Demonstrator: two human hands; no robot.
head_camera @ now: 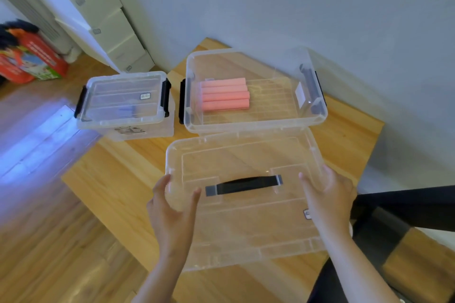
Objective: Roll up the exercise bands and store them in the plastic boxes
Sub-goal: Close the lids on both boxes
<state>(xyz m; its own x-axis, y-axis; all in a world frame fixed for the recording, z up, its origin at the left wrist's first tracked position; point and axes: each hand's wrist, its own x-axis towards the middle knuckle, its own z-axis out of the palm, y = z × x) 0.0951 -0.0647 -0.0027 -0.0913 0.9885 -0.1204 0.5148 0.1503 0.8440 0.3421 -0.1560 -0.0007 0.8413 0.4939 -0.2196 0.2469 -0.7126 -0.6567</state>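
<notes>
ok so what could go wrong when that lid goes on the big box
The lid is held only at its side edges by the left hand and right hand, so it could slip or land skewed on the open box. The black latches at the box's ends might get trapped under the lid's rim. A hard push could jolt the pink rolls loose.

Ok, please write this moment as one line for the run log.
hands: left hand and right hand grip lid | big box: open, pink rolls inside | small box: closed
</notes>
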